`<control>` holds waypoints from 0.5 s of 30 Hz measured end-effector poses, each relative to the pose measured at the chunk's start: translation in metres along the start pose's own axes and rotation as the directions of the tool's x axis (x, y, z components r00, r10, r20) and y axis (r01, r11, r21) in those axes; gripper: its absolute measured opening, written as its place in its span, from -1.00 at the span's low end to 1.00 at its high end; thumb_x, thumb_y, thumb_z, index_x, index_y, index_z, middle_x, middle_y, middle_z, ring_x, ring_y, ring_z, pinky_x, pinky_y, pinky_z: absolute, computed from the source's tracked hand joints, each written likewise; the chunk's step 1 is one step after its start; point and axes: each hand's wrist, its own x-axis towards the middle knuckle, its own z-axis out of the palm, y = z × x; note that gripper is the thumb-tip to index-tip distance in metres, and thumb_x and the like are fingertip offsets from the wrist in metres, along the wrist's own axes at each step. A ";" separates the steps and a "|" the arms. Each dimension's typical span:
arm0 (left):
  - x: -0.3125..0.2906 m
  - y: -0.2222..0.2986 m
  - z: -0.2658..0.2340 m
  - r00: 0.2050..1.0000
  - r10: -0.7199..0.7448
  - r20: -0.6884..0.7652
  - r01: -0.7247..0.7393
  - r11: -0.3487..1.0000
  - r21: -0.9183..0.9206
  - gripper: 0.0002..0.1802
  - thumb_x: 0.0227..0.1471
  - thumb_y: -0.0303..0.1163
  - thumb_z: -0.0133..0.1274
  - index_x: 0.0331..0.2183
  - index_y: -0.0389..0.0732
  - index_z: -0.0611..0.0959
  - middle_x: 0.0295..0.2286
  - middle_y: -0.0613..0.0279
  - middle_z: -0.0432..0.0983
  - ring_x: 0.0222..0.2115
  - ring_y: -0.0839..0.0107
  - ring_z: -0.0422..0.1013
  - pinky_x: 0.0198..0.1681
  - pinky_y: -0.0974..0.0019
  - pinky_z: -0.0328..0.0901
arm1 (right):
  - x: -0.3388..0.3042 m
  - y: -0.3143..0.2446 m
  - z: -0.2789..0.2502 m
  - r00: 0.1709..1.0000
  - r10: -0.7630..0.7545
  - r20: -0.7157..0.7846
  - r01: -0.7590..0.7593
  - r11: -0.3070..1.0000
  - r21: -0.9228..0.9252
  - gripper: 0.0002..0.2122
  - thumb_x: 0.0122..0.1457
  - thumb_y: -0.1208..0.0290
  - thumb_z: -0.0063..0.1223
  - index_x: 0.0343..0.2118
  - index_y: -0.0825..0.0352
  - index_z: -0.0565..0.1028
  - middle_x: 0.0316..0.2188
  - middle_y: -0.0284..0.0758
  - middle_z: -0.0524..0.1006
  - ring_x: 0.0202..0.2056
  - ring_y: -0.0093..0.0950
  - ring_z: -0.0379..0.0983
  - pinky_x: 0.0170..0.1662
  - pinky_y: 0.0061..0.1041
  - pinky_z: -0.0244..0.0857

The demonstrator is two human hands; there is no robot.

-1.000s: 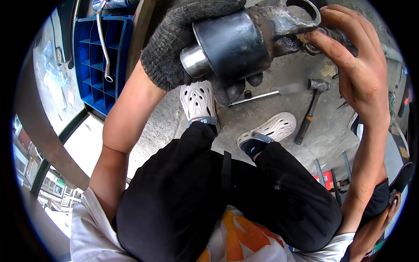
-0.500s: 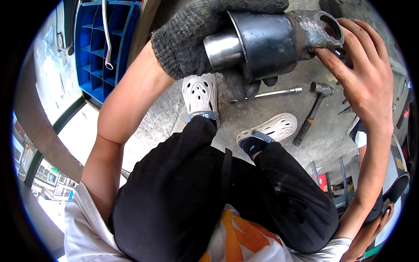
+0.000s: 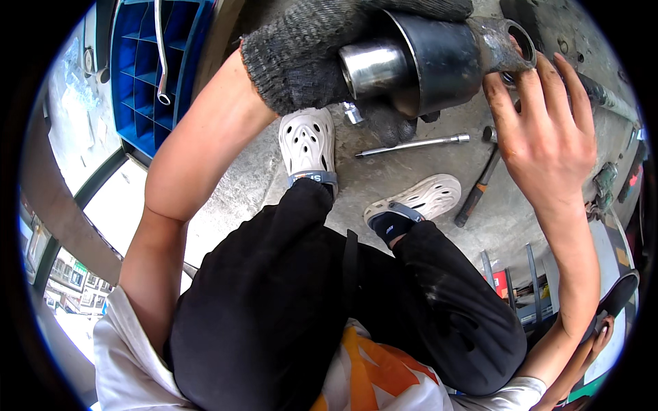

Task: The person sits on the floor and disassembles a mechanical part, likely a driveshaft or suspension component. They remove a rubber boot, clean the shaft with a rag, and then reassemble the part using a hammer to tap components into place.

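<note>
A universal-joint yoke with a black cylindrical sleeve (image 3: 445,65) and a polished metal stub lies across my left hand (image 3: 301,58), at the top of the view. That hand wears a dark knitted glove and wraps round the sleeve from the far side and beneath. The forked end (image 3: 504,44), with its round eye, points right. Bare and back upward, my right hand (image 3: 545,137) has its fingers stretched and spread beside the fork. Its fingertips are close to the eye; whether they touch it is partly hidden.
Below the yoke a steel extension bar (image 3: 415,145) lies on the concrete floor, near a hammer (image 3: 478,185) partly behind my right hand. A blue compartment tray (image 3: 144,82) with a wrench (image 3: 161,58) across it stands at left. Another person's hand (image 3: 603,333) shows at lower right.
The yoke has shifted right in the picture, its polished stub turning more toward me. My right hand has come down and left, its fingers straighter. The hammer head is now partly covered.
</note>
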 end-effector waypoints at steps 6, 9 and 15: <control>0.011 -0.001 -0.002 0.994 -0.087 0.061 0.092 0.992 -0.091 -0.66 0.32 -0.33 -0.03 0.01 -0.34 0.58 -0.14 0.09 0.63 -0.25 0.36 0.62 -0.20 0.29 0.59 | 0.000 -0.018 0.006 0.995 0.099 -0.003 -0.099 0.991 -0.090 -0.77 -0.05 0.43 0.15 -0.28 0.25 0.66 -0.22 -0.21 0.61 -0.09 -0.28 0.57 0.13 -0.27 0.40; 0.009 -0.004 0.001 0.998 -0.053 0.034 0.055 0.997 -0.049 -0.65 0.33 -0.34 -0.05 0.02 -0.34 0.58 -0.12 0.08 0.63 -0.22 0.36 0.62 -0.18 0.29 0.58 | -0.006 -0.023 0.011 0.990 0.136 -0.031 -0.139 0.985 -0.104 -0.77 -0.06 0.43 0.14 -0.30 0.33 0.65 -0.24 -0.13 0.60 -0.13 -0.23 0.57 0.12 -0.22 0.40; 0.001 -0.004 0.017 1.000 0.017 -0.025 -0.017 1.000 0.009 -0.64 0.33 -0.39 -0.08 0.04 -0.39 0.56 -0.08 -0.04 0.60 -0.18 0.26 0.61 -0.15 0.23 0.60 | -0.022 -0.030 0.027 0.978 0.170 -0.124 -0.183 0.977 -0.105 -0.73 -0.08 0.41 0.11 -0.35 0.49 0.62 -0.30 0.01 0.57 -0.19 -0.11 0.56 0.09 -0.12 0.40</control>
